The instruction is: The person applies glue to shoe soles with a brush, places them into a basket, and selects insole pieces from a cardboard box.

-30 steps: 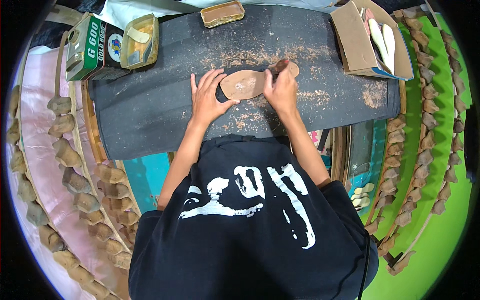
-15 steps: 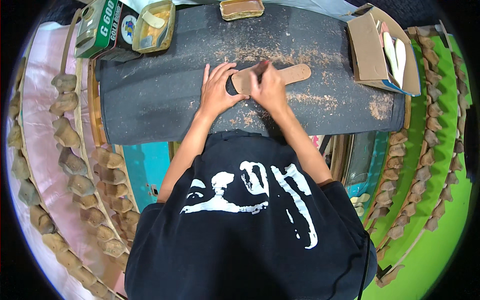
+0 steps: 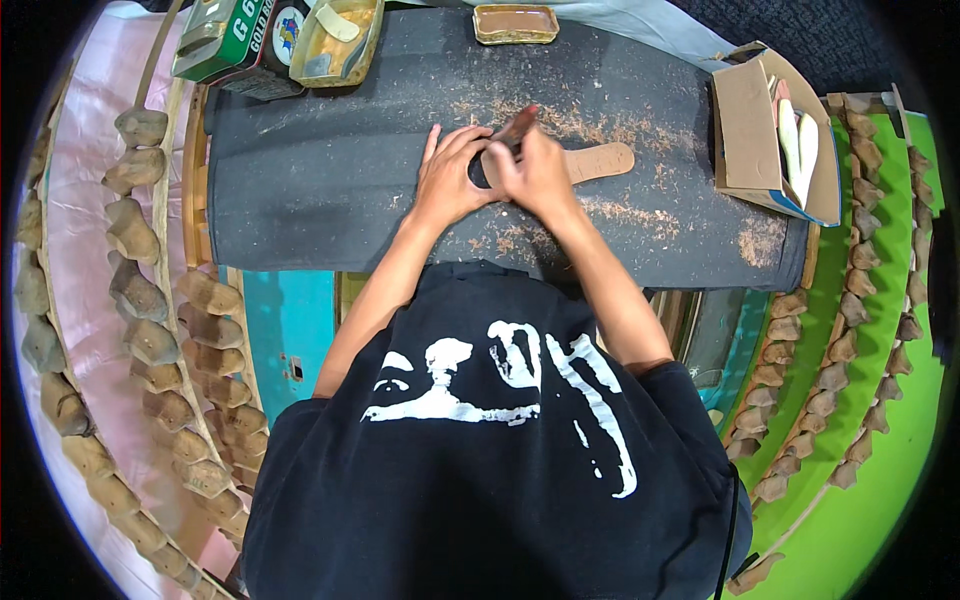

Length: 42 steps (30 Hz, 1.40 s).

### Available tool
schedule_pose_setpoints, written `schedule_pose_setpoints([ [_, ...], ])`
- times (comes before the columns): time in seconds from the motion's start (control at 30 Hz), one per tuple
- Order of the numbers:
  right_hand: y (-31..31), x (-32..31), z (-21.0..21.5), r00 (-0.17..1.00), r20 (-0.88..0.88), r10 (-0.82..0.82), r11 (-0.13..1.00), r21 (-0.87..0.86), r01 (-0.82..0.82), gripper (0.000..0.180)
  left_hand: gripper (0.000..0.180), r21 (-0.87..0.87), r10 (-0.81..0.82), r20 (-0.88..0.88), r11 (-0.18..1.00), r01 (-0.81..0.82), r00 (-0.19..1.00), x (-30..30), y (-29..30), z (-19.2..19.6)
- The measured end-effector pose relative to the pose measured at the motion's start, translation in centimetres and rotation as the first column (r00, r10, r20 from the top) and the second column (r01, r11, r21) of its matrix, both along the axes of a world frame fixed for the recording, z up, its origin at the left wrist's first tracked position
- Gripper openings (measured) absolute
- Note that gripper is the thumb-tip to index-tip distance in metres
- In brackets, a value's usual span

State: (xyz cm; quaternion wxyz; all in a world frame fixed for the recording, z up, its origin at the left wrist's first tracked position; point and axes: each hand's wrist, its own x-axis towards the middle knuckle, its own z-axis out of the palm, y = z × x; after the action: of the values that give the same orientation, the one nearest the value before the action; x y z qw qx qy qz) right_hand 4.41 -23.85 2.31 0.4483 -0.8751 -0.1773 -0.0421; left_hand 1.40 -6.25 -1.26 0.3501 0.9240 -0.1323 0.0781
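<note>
A tan shoe sole [image 3: 600, 163] lies flat on the dark cloth, with its narrow end toward the right. My left hand [image 3: 450, 180] is spread on the cloth at the sole's left end, fingers stretched and the thumb near its edge. Over the sole's wide part, my right hand [image 3: 541, 178] is closed around a hand tool [image 3: 518, 127] with a reddish-brown upper end. Motion blur and my fingers hide the tool's lower end, so its exact kind cannot be told. Part of the sole is covered by my right hand.
Brown shavings [image 3: 625, 128] are scattered over the cloth-covered table [image 3: 300, 190]. At the back stand a green and black can [image 3: 235, 45], a tray with a scraper [image 3: 350, 65] and a brown-filled dish [image 3: 515, 25]. A cardboard box [image 3: 745, 150] holds pale pieces; wooden shoe lasts [image 3: 140, 290] line both sides.
The view has shifted slightly, so the table appears a little higher and further right. My right hand has tilted the tool, whose reddish end now stands out more. My left hand keeps its place.
</note>
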Motion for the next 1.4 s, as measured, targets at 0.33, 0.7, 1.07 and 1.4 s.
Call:
schedule_pose_setpoints([
  [0.33, -1.5, -1.5, 0.4, 0.958, 0.071, 0.278, 0.959, -0.079, -0.272, 0.038, 0.069, -0.020, -0.021, -0.035, 1.000, 0.020, 0.999, 0.2, 0.3, 0.3],
  [0.7, -2.6, -3.0, 0.3, 0.966, 0.052, 0.254, 0.964, -0.092, -0.249, 0.038, 0.072, -0.012, -0.035, -0.009, 0.999, 0.035, 0.999, -0.2, 0.3, 0.2],
  [1.07, -3.1, -4.9, 0.2, 0.984, 0.136, 0.116, 0.992, 0.028, -0.121, 0.026, 0.076, 0.018, -0.060, 0.013, 0.998, 0.060, 0.998, 0.0, 0.3, -0.1],
  [1.4, -3.6, -6.6, -0.8, 0.987, 0.158, 0.036, 0.992, 0.110, -0.054, 0.018, 0.077, 0.018, -0.073, 0.020, 0.997, 0.073, 0.997, 0.0, 0.1, 0.2],
])
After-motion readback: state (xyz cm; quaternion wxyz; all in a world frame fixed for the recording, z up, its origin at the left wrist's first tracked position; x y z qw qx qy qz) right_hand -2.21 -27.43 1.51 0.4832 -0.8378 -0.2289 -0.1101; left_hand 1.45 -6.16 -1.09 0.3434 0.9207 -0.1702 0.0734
